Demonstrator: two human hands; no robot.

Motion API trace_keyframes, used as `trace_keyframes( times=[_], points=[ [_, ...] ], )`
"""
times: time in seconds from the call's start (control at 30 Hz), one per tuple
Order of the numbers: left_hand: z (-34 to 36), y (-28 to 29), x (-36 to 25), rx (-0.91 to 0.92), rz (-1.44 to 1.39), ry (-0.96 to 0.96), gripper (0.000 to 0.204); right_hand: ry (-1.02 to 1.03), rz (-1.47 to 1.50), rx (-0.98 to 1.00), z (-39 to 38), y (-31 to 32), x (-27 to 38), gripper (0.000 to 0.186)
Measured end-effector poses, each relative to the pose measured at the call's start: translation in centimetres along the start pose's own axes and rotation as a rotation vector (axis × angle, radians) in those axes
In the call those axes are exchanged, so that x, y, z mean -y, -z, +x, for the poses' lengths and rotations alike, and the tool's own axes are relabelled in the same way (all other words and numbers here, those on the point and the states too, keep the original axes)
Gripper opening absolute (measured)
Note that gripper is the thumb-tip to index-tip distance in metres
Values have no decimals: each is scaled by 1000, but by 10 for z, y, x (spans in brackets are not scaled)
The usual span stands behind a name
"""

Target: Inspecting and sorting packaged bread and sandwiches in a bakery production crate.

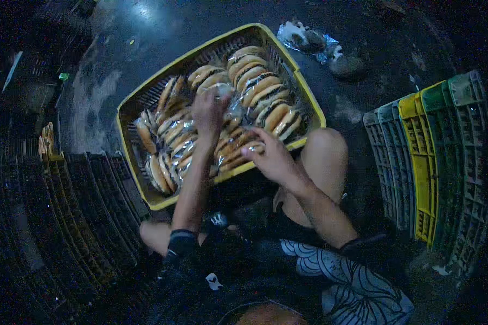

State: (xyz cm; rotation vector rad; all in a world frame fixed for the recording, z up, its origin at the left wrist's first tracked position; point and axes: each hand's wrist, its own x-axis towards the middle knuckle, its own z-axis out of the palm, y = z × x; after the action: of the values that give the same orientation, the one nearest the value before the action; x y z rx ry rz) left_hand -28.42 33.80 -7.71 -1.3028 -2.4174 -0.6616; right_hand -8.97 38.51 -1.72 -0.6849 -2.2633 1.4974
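Observation:
A yellow plastic basket (149, 205) in front of me is packed with long bread buns with dark fillings in clear wrappers (263, 86). My left hand (211, 111) is over the middle of it, fingers closed on a wrapped bun (222, 92), partly hidden by the hand and slightly blurred. Lower and to the right, my right hand (268, 154) reaches over the near edge, thumb and fingers apart on the wrapped buns at the front, touching or just above them. The basket's near side lies by my bent right knee (325, 165).
Stacked dark crates (76, 216) stand at my left. Grey, yellow and green crates (420, 151) stand on edge at my right. Crumpled silvery and pale items (303, 40), too indistinct to name, lie on the dark floor (87, 114) beyond the basket's far right corner.

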Motion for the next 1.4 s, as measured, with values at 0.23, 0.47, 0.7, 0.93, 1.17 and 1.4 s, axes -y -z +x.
trace_keyframes(
  times=[0.23,0.47,0.7,0.93,1.17,1.4],
  points=[
    [32,-53,22,2,115,-102,41,-41,61,133,6,11,1,39],
    [33,0,36,636,-10,339,24,-97,223,83,10,15,-5,38],
    [-84,154,-54,-162,-251,-348,35,-391,1166,272,-6,27,17,46],
    [-170,198,-114,99,-1370,373,77,128,423,120,-114,26,57,28],
    [-198,203,-122,313,-1853,430,83,-58,425,-204,-140,40,65,16],
    [-189,226,-116,373,-1762,413,60,-633,1157,474,-158,26,91,13]
  ],
)
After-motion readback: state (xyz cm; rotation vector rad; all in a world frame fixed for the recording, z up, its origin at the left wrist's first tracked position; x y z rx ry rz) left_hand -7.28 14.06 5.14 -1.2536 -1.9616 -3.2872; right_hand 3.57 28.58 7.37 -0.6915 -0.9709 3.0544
